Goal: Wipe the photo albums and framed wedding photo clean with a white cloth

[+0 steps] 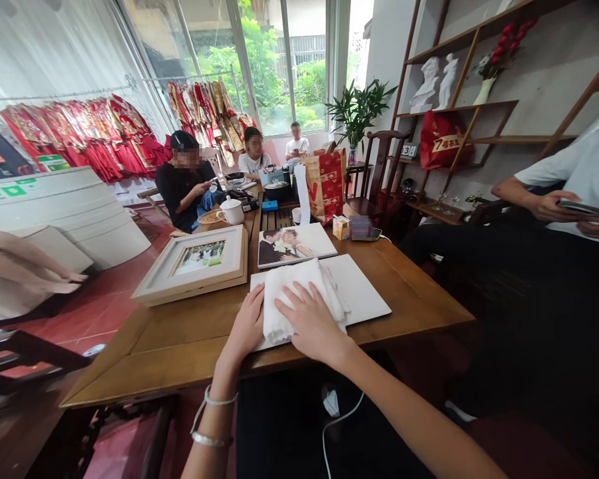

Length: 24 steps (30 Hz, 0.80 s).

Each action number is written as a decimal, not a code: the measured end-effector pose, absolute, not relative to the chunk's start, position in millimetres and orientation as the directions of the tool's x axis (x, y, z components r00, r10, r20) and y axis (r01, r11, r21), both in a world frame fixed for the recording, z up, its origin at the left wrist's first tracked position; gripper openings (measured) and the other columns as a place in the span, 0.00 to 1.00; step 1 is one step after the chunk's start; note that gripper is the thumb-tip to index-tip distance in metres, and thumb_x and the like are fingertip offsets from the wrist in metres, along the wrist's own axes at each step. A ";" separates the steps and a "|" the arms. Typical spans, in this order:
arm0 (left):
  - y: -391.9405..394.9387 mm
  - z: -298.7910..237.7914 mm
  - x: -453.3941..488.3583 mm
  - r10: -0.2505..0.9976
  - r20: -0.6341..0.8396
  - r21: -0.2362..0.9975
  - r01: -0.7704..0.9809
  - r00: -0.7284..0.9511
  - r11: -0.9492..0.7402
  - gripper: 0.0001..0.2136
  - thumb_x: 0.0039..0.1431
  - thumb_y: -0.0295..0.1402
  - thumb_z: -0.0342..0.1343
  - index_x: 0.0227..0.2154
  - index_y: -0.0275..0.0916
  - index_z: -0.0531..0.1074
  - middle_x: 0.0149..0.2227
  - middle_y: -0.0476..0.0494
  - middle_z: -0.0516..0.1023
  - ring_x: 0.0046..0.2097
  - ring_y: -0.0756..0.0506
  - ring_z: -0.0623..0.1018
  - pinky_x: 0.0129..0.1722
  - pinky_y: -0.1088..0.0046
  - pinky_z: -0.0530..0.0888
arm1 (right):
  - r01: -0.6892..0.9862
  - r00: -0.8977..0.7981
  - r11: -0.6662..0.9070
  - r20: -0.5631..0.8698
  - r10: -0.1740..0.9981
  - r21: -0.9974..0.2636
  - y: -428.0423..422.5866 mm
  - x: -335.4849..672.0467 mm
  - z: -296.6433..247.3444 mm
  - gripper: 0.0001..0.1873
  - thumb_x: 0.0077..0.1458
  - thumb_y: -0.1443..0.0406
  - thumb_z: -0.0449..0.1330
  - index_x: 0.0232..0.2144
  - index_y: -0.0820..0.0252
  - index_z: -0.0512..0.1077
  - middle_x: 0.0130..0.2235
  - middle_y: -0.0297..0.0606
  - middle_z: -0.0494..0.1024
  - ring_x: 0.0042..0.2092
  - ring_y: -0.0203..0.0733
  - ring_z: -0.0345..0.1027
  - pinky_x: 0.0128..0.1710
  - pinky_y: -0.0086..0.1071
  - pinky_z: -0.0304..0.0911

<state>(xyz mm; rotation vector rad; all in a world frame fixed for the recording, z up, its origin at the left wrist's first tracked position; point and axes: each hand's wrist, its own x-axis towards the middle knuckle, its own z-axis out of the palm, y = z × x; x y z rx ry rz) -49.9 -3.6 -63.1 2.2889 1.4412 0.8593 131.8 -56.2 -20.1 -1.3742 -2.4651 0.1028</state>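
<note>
A folded white cloth (299, 286) lies on a flat white board or album cover (362, 293) at the near edge of a wooden table (190, 332). My right hand (312, 322) rests flat on the cloth, fingers spread. My left hand (249, 326) lies beside it at the cloth's left edge, fingers stretched out and touching the cloth and board. Bracelets circle my left wrist.
A framed photo (194, 263) and an open photo album (294, 243) lie further back, with a white teapot (231, 211), a small box and a red gift bag (327, 183). Three people sit at the far end; another person with a phone (582, 207) sits at right. Red garments hang at left.
</note>
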 end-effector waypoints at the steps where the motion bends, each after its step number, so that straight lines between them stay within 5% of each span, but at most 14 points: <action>1: -3.9 -63.0 -49.7 0.893 0.326 0.544 0.711 0.310 -0.445 0.21 0.61 0.34 0.42 0.56 0.35 0.64 0.61 0.35 0.62 0.63 0.40 0.60 0.62 0.56 0.59 | 0.800 -0.508 0.554 0.232 0.829 -0.229 -68.2 136.0 -20.2 0.32 0.50 0.67 0.56 0.58 0.61 0.60 0.64 0.48 0.55 0.65 0.57 0.40 0.63 0.53 0.33; 9: -0.6 -68.7 -51.2 0.894 0.338 0.522 0.731 0.296 -0.439 0.21 0.62 0.32 0.40 0.56 0.35 0.63 0.62 0.35 0.61 0.64 0.41 0.59 0.63 0.56 0.57 | 0.717 -0.591 0.598 0.144 0.794 -0.359 -94.8 166.1 -14.5 0.34 0.49 0.68 0.55 0.60 0.53 0.59 0.66 0.37 0.53 0.67 0.47 0.38 0.65 0.47 0.32; 24: -0.7 -69.0 -52.0 0.889 0.365 0.604 0.656 0.277 -0.453 0.21 0.60 0.30 0.41 0.55 0.39 0.66 0.60 0.40 0.65 0.63 0.42 0.60 0.62 0.57 0.57 | 0.850 -0.469 0.495 0.172 0.866 -0.177 -6.2 119.3 -14.9 0.28 0.54 0.65 0.54 0.58 0.61 0.61 0.64 0.47 0.56 0.65 0.58 0.42 0.62 0.55 0.36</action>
